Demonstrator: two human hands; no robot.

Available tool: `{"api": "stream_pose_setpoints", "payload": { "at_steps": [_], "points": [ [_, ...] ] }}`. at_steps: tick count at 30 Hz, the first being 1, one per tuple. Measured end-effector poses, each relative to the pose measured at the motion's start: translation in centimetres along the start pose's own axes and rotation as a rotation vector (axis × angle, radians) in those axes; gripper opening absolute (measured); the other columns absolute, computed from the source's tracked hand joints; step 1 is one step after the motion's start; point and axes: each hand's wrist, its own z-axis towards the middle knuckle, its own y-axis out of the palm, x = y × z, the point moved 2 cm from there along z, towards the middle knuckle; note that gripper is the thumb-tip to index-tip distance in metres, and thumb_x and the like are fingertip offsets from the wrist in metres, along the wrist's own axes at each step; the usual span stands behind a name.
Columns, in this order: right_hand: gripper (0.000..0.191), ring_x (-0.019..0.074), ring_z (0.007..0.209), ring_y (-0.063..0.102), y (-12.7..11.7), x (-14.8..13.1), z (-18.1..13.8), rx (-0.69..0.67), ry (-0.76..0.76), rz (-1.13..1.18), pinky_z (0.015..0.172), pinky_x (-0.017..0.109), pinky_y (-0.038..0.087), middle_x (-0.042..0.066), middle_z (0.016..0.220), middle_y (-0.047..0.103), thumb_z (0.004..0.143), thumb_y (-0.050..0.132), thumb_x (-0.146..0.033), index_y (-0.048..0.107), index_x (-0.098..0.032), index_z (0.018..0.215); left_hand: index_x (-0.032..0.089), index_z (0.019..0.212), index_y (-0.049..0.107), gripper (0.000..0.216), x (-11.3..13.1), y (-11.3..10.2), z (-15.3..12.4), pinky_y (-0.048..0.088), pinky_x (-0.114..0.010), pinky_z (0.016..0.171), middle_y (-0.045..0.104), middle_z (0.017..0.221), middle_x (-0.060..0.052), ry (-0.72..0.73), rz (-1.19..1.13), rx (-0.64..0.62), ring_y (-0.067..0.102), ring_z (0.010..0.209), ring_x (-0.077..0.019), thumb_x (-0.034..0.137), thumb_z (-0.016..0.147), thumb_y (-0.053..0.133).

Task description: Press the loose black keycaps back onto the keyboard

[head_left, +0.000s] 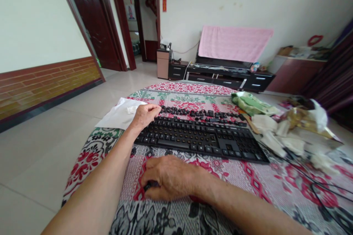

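A black keyboard (193, 137) lies across the table, many of its keys bare of their caps in the middle and at the right end. Loose black keycaps (190, 112) are strewn in uneven rows behind it. At its far left corner is my left hand (145, 114), thumb and fingers pinched together beside the end of these rows; what is between the fingertips is hidden. My right hand (169, 177) rests low on the cloth in front of the keyboard, fingers curled round a small black piece (151, 185) that looks like a keycap, mostly covered.
White paper (114, 115) lies at the table's left edge. A green packet (252, 103), crumpled wrappers and white cloths (271, 136) lie at the right, with black cables (309, 180) nearby. A patterned tablecloth (242, 187) covers the table. Beyond stands a low cabinet (176, 71).
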Motion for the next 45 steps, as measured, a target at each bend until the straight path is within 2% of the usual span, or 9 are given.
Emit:
{"api": "stream_pose_setpoints", "payload": {
  "at_steps": [5, 8, 10, 14, 17, 27, 33, 37, 45],
  "points": [
    [0.015, 0.0097, 0.067, 0.049, -3.0, 1.2, -0.8, 0.126, 0.102, 0.076, 0.063, 0.022, 0.039, 0.002, 0.077, 0.057, 0.071, 0.053, -0.021, 0.058, -0.015, 0.084, 0.015, 0.077, 0.062, 0.031, 0.3, 0.0, -0.3, 0.032, -0.018, 0.041, 0.053, 0.053, 0.003, -0.017, -0.098, -0.05, 0.039, 0.041, -0.0049, 0.042, 0.066, 0.052],
    [0.016, 0.0076, 0.057, 0.044, -5.4, 3.5, -1.8, 0.34, 0.343, 0.091, 0.055, 0.02, 0.037, -0.002, 0.066, 0.053, 0.073, 0.05, -0.023, 0.054, -0.015, 0.086, 0.015, 0.074, 0.061, 0.029, 1.3, 0.5, -0.8, 0.031, -0.018, 0.042, 0.055, 0.058, 0.002, -0.023, -0.205, -0.251, 0.041, 0.043, -0.0042, 0.041, 0.067, 0.053],
    [0.013, 0.0071, 0.058, 0.043, -6.4, 5.1, -2.5, 0.491, 0.433, 0.076, 0.054, 0.02, 0.036, -0.001, 0.069, 0.052, 0.071, 0.051, -0.022, 0.052, -0.015, 0.083, 0.014, 0.073, 0.06, 0.028, 2.0, 1.0, -1.3, 0.032, -0.018, 0.043, 0.058, 0.062, 0.0, -0.044, -0.258, -0.412, 0.046, 0.047, -0.0053, 0.041, 0.068, 0.053],
    [0.013, 0.0067, 0.056, 0.043, -6.6, 7.3, -3.2, 0.654, 0.455, 0.051, 0.052, 0.019, 0.035, -0.001, 0.07, 0.052, 0.068, 0.051, -0.015, 0.051, -0.015, 0.081, 0.014, 0.084, 0.06, 0.029, 2.9, 1.9, -2.0, 0.038, -0.021, 0.049, 0.062, 0.075, -0.005, -0.099, -0.381, -0.635, 0.056, 0.059, -0.0103, 0.037, 0.069, 0.054],
    [0.018, 0.0079, 0.059, 0.043, -6.3, 8.0, -3.4, 0.713, 0.433, -0.032, 0.053, 0.02, 0.035, 0.0, 0.073, 0.053, 0.067, 0.05, -0.013, 0.052, -0.015, 0.085, 0.014, 0.093, 0.057, 0.031, 2.9, 2.4, -2.1, 0.04, -0.022, 0.053, 0.062, 0.078, -0.006, -0.134, -0.444, -0.668, 0.058, 0.065, -0.0126, 0.032, 0.067, 0.057],
    [0.023, 0.0109, 0.068, 0.045, -5.9, 7.6, -3.0, 0.724, 0.351, -0.199, 0.062, 0.023, 0.036, 0.003, 0.078, 0.052, 0.065, 0.048, -0.005, 0.053, -0.014, 0.086, 0.015, 0.077, 0.054, 0.021, 2.9, 3.6, -2.1, 0.033, -0.019, 0.045, 0.053, 0.059, 0.004, -0.112, -0.398, -0.572, 0.049, 0.052, -0.0063, 0.025, 0.061, 0.063],
    [0.031, 0.0102, 0.07, 0.05, -5.6, 8.6, -3.4, 0.647, 0.4, 0.068, 0.064, 0.023, 0.04, 0.004, 0.087, 0.056, 0.065, 0.046, -0.006, 0.052, -0.015, 0.094, 0.016, 0.081, 0.052, 0.023, 2.5, 3.7, -2.2, 0.037, -0.02, 0.049, 0.054, 0.064, 0.003, -0.139, -0.416, -0.592, 0.051, 0.056, -0.007, 0.017, 0.06, 0.061],
    [0.025, 0.0098, 0.068, 0.052, -6.0, 8.9, -4.0, 0.529, 0.446, 0.193, 0.061, 0.022, 0.04, 0.003, 0.081, 0.059, 0.069, 0.047, -0.014, 0.055, -0.015, 0.092, 0.016, 0.083, 0.052, 0.025, 2.4, 3.6, -2.1, 0.038, -0.021, 0.05, 0.055, 0.065, 0.003, -0.126, -0.356, -0.602, 0.052, 0.056, -0.0076, 0.017, 0.06, 0.06],
    [0.02, 0.0077, 0.055, 0.047, -7.0, 7.4, -4.1, 0.439, 0.476, -0.096, 0.053, 0.022, 0.033, 0.0, 0.063, 0.058, 0.069, 0.048, -0.017, 0.064, -0.018, 0.08, 0.016, 0.083, 0.051, 0.023, 2.9, 4.0, -2.2, 0.036, -0.019, 0.048, 0.056, 0.063, 0.002, -0.06, -0.254, -0.675, 0.051, 0.054, -0.0076, 0.015, 0.06, 0.056]
  ]
}}
